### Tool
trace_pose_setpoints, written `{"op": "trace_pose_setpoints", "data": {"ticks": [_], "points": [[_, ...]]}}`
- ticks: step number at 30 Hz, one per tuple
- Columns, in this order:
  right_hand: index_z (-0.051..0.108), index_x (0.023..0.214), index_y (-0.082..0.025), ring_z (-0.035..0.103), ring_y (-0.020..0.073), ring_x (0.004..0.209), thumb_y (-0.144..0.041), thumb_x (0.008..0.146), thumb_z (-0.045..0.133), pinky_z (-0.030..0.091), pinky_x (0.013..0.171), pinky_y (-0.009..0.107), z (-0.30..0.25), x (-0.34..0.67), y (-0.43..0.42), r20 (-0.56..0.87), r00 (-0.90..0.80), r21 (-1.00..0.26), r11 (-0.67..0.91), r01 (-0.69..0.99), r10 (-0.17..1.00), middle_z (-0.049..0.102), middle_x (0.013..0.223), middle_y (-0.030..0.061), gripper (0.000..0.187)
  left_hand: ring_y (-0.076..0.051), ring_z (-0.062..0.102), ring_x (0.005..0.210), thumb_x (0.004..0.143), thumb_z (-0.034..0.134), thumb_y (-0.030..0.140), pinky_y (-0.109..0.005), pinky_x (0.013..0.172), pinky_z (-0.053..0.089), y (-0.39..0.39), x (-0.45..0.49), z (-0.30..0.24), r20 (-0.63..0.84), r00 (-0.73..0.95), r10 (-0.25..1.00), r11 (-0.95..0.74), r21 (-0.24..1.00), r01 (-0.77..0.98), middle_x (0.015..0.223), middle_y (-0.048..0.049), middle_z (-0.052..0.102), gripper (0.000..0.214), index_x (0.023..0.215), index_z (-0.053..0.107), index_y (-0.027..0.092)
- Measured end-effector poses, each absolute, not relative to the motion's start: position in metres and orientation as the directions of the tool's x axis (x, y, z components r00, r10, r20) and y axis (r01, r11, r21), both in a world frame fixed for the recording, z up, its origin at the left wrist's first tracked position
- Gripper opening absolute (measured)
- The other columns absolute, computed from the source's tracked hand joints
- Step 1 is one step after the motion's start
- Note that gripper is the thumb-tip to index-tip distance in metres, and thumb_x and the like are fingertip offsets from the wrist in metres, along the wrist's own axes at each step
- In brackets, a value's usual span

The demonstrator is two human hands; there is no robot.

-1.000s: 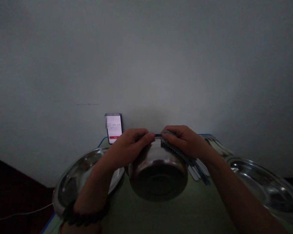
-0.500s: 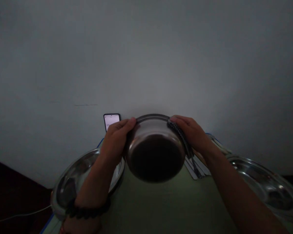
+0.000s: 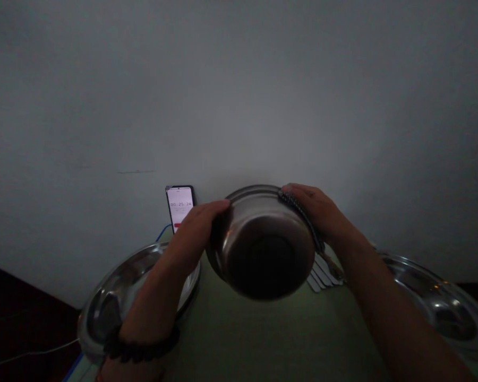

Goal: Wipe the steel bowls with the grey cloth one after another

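Observation:
A round stainless steel bowl is held up on its side above the table, its darker base turned towards me. My left hand grips its left rim, thumb on the upper edge and fingers hidden behind. At the upper right rim, my right hand clasps the bowl. Between that palm and the metal lies a dark, speckled strip, like folded cloth, running down the bowl's right side. The inside of the bowl faces away from view.
Large steel basins stand on both sides: the left basin under my forearm, the right basin beyond my right arm. A phone showing a timer leans against the wall. Flat pale utensils lie on the green tabletop.
The bowl has shifted slightly right and turned a little, with both hands moving along with it. More of the phone's screen shows now. Both hands keep their hold.

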State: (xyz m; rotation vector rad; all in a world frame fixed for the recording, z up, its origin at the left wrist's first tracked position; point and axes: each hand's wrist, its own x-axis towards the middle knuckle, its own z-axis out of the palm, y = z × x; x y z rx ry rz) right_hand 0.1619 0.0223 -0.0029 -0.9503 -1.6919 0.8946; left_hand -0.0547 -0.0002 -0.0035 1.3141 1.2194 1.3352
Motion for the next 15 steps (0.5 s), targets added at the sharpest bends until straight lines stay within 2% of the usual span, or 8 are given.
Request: {"op": "trace_pose_setpoints", "data": {"ticks": [3,6,11,15], "points": [[0.053,0.069,-0.019,0.043,0.0106,0.061,-0.048,0.085,0.051,0.036,0.057,0.024,-0.004,0.156,0.016,0.314,-0.455,-0.845,0.464,0.267,0.833,0.046,0.065,-0.0041,0.033,-0.010,0.050,0.054,0.078,0.061,0.049,-0.023,0.053,0.038,-0.007,-0.055,-0.002,0.088,0.222,0.971,-0.132,0.972,0.193,0.061,0.0017,0.059,0.034,0.066,0.065,0.017],[0.051,0.068,-0.019,0.041,0.0099,0.061,-0.044,0.086,0.051,0.034,0.057,0.024,-0.005,0.148,0.013,0.327,-0.492,-0.810,0.508,0.294,0.807,0.044,0.064,-0.0046,0.031,-0.008,0.042,0.046,0.079,0.060,0.050,-0.021,0.044,0.030,-0.010,-0.055,-0.002,0.084,0.288,0.954,-0.138,0.975,0.174,0.053,0.0046,0.050,0.037,0.062,0.060,0.017],[0.056,0.068,-0.019,0.045,0.0101,0.062,-0.047,0.084,0.053,0.036,0.059,0.024,-0.009,0.143,0.018,0.387,-0.377,-0.861,0.476,0.179,0.842,0.049,0.064,-0.0044,0.033,-0.007,0.042,0.040,0.074,0.067,0.045,-0.019,0.040,0.029,-0.007,-0.055,-0.002,0.060,0.190,0.980,-0.057,0.998,-0.023,0.048,0.0040,0.050,0.035,0.057,0.059,0.016],[0.065,0.071,-0.019,0.052,0.0120,0.066,-0.052,0.078,0.059,0.041,0.064,0.024,-0.013,0.143,0.025,0.393,-0.143,-0.918,0.397,0.000,0.908,0.060,0.068,-0.0030,0.034,-0.009,0.048,0.039,0.074,0.067,0.039,-0.021,0.039,0.035,-0.004,-0.052,-0.002,0.045,-0.050,0.998,-0.054,0.980,-0.194,0.047,0.0005,0.057,0.030,0.057,0.063,0.015]]}}
